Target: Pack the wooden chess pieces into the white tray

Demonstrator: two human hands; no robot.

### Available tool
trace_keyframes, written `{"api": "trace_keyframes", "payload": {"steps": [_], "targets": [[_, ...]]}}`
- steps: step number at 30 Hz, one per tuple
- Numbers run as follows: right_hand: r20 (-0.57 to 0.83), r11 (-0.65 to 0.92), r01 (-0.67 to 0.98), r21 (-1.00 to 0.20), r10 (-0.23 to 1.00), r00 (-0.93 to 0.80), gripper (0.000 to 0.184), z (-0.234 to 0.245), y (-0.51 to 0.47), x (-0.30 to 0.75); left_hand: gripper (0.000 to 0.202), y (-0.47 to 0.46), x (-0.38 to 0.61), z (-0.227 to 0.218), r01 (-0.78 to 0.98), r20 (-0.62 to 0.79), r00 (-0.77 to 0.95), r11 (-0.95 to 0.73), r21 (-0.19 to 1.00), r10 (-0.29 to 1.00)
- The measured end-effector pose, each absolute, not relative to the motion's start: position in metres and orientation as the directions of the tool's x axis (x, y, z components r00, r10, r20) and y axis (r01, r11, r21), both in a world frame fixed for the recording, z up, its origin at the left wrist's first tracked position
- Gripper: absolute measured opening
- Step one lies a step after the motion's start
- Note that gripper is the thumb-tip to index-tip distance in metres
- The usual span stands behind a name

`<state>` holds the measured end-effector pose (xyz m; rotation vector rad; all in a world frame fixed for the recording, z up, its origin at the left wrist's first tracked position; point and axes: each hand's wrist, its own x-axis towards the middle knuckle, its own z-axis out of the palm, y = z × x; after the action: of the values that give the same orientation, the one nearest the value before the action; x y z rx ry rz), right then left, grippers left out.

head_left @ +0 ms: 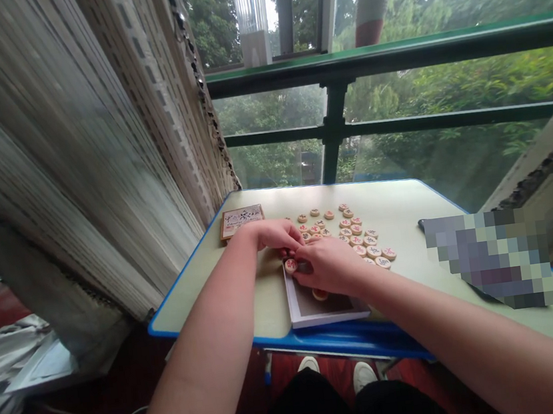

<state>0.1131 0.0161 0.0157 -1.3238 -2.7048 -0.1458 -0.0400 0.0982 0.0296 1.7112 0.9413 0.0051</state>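
Over the far left corner of a shallow white open box (295, 305), my two hands meet. My right hand (328, 264) has its thumb and fingers closed around a round Chinese chess piece (290, 266) with a red character. Just behind it, my left hand (277, 235) is closed in a pinch; whatever lies between its fingertips is hidden. Another piece (319, 294) lies in the box, partly under my right hand. Several loose pieces (357, 241), marked in red or black, are spread on the table beyond and to the right of the box.
A lidded-looking Chinese chess box cover (242, 221) lies at the table's back left. On the right rests a dark, pixelated flat object (485, 262). The blue-edged table (201, 290) stands before a green-railed window (389, 59), with curtains (144, 116) at the left.
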Motion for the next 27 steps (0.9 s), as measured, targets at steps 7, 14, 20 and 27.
{"api": "trace_keyframes", "payload": {"steps": [7,14,20,27], "targets": [[0.151,0.572,0.818,0.055,0.805,-0.573,0.038,0.0208,0.0124,0.1129,0.02,0.0989,-0.04,0.0282,0.571,-0.442,0.677,-0.041,0.82,0.589],[0.138,0.514,0.857,0.033,0.847,-0.513,0.035,0.0252,0.0108,0.1155,0.02,0.0984,-0.0408,0.0305,0.566,-0.436,0.683,-0.048,0.823,0.585],[0.162,0.526,0.85,-0.002,0.839,-0.519,0.032,0.0228,0.0108,0.1162,0.018,0.0977,-0.0405,0.0303,0.569,-0.439,0.679,-0.044,0.821,0.588],[0.144,0.525,0.849,-0.059,0.846,-0.513,0.028,0.0219,0.0093,0.1155,0.016,0.0976,-0.0424,0.0311,0.556,-0.419,0.705,-0.08,0.828,0.572]]}}
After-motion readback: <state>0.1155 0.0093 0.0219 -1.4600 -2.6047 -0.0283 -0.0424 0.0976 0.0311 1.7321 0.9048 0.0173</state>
